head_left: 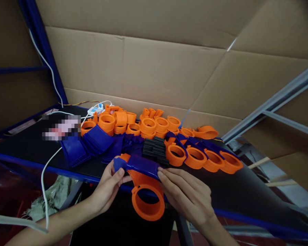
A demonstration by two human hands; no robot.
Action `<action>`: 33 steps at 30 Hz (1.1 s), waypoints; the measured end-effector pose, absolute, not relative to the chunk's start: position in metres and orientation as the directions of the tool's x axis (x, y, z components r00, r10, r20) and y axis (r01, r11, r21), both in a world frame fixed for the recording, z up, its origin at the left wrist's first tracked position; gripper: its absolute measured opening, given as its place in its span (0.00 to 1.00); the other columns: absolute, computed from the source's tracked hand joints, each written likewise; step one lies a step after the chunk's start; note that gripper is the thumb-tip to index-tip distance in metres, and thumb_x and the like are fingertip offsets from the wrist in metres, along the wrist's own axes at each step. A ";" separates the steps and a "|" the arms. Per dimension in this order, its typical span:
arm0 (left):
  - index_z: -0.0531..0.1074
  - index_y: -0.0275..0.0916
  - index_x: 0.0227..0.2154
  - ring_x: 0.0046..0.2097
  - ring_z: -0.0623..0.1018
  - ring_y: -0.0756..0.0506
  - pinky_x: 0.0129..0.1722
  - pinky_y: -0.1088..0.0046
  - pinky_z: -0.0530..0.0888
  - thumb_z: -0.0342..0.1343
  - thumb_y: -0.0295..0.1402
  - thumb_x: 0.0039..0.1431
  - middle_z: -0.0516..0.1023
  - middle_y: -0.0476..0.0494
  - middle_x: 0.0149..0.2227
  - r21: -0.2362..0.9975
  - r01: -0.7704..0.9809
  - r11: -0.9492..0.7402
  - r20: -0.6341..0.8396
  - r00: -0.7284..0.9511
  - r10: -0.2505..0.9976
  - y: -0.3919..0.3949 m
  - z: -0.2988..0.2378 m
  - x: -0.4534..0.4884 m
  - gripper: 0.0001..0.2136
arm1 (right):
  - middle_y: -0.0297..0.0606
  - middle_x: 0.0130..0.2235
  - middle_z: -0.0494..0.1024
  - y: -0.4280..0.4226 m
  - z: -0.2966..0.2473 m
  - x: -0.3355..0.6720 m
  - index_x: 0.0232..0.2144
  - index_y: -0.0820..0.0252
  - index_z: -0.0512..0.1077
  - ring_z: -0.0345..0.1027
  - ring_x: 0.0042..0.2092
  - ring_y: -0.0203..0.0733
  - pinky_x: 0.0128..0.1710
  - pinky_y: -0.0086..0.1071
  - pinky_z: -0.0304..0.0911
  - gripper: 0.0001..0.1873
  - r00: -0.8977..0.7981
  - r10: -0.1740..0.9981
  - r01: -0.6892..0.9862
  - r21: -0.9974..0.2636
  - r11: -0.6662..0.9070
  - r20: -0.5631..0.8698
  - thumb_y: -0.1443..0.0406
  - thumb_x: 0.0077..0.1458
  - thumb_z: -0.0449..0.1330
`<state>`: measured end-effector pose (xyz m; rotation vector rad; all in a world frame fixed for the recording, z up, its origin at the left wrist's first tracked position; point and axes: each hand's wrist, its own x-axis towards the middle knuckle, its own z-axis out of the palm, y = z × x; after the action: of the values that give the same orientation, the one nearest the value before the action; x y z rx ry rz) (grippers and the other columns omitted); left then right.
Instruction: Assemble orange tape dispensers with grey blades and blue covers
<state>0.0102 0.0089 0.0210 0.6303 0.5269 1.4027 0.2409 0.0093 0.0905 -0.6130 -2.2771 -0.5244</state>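
Observation:
Between my two hands, over the table's front edge, is an orange plastic ring part with a blue plastic sheet lying across its upper arm. My left hand pinches the left end, thumb on top, where a blue flap and a bit of orange show. At the other end my right hand presses thumb and fingers on the sheet's right edge. The ring hangs below, its opening facing up toward me. Behind my hands lie black ribbed tubes and stacks of flat blue sheets.
Orange rings stand stacked along the back of the black table. Several orange rings with blue sheets line up at right. A white cable runs down at left from near a power strip. Cardboard walls the back.

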 end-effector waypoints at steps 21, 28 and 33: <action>0.71 0.42 0.50 0.41 0.74 0.45 0.42 0.71 0.72 0.69 0.33 0.49 0.75 0.46 0.41 0.909 -0.361 -0.210 0.282 0.161 0.946 -0.006 0.032 0.002 0.24 | 0.45 0.60 0.70 -0.021 0.095 0.247 0.59 0.51 0.67 0.65 0.60 0.52 0.56 0.44 0.66 0.28 -0.566 0.763 0.529 -0.571 0.627 0.313 0.48 0.61 0.57; 0.70 0.43 0.51 0.47 0.75 0.37 0.47 0.60 0.72 0.75 0.34 0.35 0.73 0.40 0.46 0.815 -0.216 -0.538 0.578 0.238 0.780 -0.010 0.034 0.001 0.35 | 0.35 0.37 0.74 -0.009 0.074 0.216 0.37 0.56 0.75 0.68 0.39 0.40 0.40 0.30 0.63 0.11 -0.353 0.917 0.198 -0.943 0.267 0.185 0.56 0.56 0.65; 0.70 0.44 0.52 0.46 0.76 0.36 0.47 0.57 0.73 0.75 0.35 0.36 0.74 0.38 0.46 0.790 -0.181 -0.586 0.613 0.260 0.746 -0.006 0.032 -0.002 0.36 | 0.32 0.32 0.69 -0.009 0.065 0.216 0.35 0.58 0.74 0.60 0.32 0.35 0.32 0.27 0.57 0.11 -0.360 0.932 0.012 -0.998 0.055 0.047 0.57 0.55 0.67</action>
<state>-0.0020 -0.0063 0.0317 1.7225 0.5222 1.4438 0.2163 -0.0087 0.0652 -0.9892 -1.5151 1.4228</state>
